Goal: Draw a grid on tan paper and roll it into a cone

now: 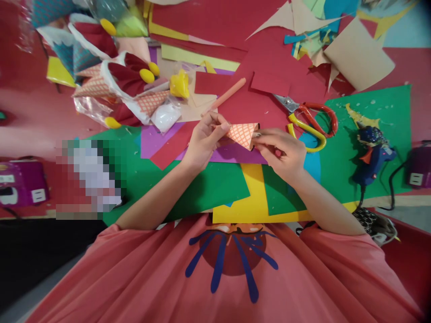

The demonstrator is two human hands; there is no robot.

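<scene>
Between my two hands is a small cone with an orange-and-white lattice pattern, lying on its side in the air over the papers. My left hand pinches its pointed end between thumb and fingers. At the wide mouth on the right, my right hand has its fingertips at the rim, partly inside, with the thumb below. A peach rolled paper stick lies just beyond my left hand. Scissors with red and yellow handles rest to the right of the cone.
A blue glue gun lies on green paper at right. Several finished patterned cones with white trim are heaped at upper left, near a bagged yellow piece. Paper scraps cover the upper right. Purple boxes stand at both sides.
</scene>
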